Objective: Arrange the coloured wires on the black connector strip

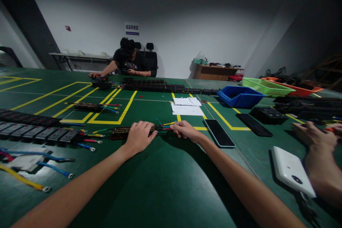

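In the head view, your left hand (140, 136) curls down over the dark strip (119, 133), gripping it on the green desk (165, 188) before you. Your right hand (187, 130), thumb and fingers pinched together, holds the coloured wires (166, 126) at its end. A pale-edged phone (220, 133) lies just beside your right wrist.

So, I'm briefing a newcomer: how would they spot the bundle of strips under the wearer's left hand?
On the big green table, find the wearer's left hand. Beneath it lies the bundle of dark-and-brassy strips, coloured wires running from its right end to the right hand. A similar bundle lies farther back and left, but no hand touches that one.
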`<action>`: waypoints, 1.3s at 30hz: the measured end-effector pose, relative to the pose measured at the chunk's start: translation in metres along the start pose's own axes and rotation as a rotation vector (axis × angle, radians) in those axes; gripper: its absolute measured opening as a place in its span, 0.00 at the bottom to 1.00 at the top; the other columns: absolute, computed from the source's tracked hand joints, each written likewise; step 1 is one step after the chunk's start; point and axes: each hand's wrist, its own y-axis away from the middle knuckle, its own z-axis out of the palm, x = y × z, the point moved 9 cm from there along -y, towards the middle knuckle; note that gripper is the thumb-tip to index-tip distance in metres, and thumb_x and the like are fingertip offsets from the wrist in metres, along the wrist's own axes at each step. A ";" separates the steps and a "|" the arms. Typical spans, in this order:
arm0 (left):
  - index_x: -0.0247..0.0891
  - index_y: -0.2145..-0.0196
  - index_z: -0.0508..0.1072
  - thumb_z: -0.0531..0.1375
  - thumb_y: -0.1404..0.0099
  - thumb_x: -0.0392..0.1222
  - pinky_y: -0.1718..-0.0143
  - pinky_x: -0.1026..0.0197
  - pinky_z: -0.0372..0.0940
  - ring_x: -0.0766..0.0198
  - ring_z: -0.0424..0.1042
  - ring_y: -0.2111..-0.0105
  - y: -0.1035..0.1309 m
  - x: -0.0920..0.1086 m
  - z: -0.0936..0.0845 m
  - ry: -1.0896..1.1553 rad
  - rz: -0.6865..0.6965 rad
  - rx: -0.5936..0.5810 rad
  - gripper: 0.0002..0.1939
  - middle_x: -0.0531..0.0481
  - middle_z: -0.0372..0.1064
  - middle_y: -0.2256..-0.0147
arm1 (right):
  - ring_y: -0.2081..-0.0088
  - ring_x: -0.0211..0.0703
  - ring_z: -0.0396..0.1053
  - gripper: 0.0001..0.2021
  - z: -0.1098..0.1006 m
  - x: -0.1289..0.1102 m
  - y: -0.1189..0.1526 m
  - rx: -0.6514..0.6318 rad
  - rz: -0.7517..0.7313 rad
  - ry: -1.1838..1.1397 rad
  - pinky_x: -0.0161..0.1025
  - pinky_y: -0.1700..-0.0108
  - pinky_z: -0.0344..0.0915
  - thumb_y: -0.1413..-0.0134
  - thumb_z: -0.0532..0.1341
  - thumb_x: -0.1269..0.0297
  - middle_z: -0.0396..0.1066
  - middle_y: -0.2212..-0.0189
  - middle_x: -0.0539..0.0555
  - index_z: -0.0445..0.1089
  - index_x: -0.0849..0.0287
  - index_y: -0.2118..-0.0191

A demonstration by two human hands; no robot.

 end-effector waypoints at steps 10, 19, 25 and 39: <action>0.39 0.54 0.74 0.55 0.28 0.51 0.57 0.51 0.61 0.52 0.70 0.55 -0.001 0.001 0.000 -0.020 -0.024 -0.054 0.15 0.44 0.75 0.55 | 0.82 0.32 0.56 0.23 -0.004 0.000 -0.007 0.113 -0.020 0.190 0.32 0.80 0.51 0.51 0.65 0.42 0.60 0.84 0.45 0.65 0.59 0.78; 0.38 0.53 0.74 0.55 0.28 0.51 0.57 0.51 0.61 0.52 0.70 0.55 -0.001 0.000 0.001 -0.011 -0.032 -0.067 0.16 0.44 0.75 0.54 | 0.84 0.31 0.55 0.26 -0.006 0.001 -0.007 0.093 0.002 0.217 0.32 0.81 0.48 0.53 0.66 0.38 0.59 0.84 0.45 0.64 0.59 0.79; 0.38 0.53 0.74 0.53 0.27 0.51 0.57 0.52 0.61 0.53 0.70 0.55 0.000 -0.001 0.001 0.001 -0.030 -0.065 0.17 0.44 0.75 0.54 | 0.84 0.30 0.53 0.26 -0.009 0.005 -0.006 0.128 0.046 0.146 0.32 0.81 0.46 0.53 0.66 0.38 0.56 0.86 0.43 0.63 0.58 0.78; 0.39 0.54 0.74 0.55 0.28 0.50 0.56 0.51 0.61 0.52 0.70 0.55 -0.001 0.000 0.000 0.005 -0.034 -0.055 0.15 0.44 0.74 0.55 | 0.84 0.30 0.50 0.25 -0.007 0.002 -0.005 0.101 0.052 0.160 0.34 0.80 0.42 0.55 0.66 0.41 0.54 0.88 0.42 0.61 0.57 0.80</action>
